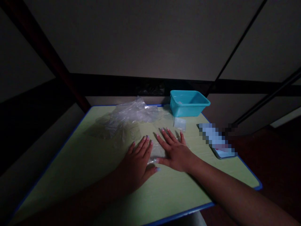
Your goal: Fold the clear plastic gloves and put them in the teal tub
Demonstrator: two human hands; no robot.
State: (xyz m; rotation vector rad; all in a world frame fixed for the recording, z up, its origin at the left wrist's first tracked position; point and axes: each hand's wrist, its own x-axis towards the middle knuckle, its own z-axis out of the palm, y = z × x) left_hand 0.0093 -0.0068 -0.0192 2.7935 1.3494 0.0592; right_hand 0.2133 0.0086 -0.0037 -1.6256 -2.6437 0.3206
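On the pale green surface (70, 175), nearer than a loose heap of clear plastic film (131, 113), a clear plastic bag (158, 151) lies flat between the hands, partly under the right; it should prove light, limp, slippery, easily creased, best pinched at its near edge. The left hand (138, 164) lies palm down, fingers straight and close together; the right hand (178, 153) presses palm down, fingers splayed, neither gripping anything.

I see a dim indoor room, home or workshop I can't tell: panelled wall (141, 40), reddish floor (265, 157), small blue-edged worktop (169, 191).
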